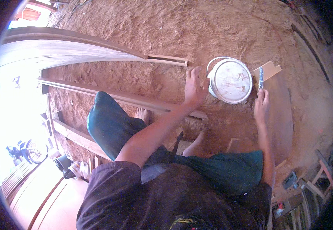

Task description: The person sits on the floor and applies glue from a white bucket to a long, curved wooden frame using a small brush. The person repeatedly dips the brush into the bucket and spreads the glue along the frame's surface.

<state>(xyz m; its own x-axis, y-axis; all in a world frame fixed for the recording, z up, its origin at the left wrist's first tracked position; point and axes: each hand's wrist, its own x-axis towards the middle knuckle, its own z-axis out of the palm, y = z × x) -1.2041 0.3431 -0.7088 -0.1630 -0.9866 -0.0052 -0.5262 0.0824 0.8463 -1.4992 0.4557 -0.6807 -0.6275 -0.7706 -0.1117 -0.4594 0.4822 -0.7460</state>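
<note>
A white bucket (233, 81) with a stained round lid stands on the dirt, its thin handle lying over to the far left side. Just left of it is my left hand (195, 87), fingers loosely bent and apart; the thumb side comes close to the bucket's wall, and whether it touches cannot be told. To the bucket's right, my right hand (262, 100) is closed round the near end of a slim blue-and-white tool (261, 78), too small to name more exactly. The tool points away from me, its far end over a pale piece of wood (270, 71).
A brown board (281, 115) lies right of my right forearm. Long wooden lengths (124, 98) and a pale panel (74, 53) with a wooden edge extend leftward. Timber and a red-framed item (325, 168) are at lower right. A motorcycle wheel (35, 151) shows at left.
</note>
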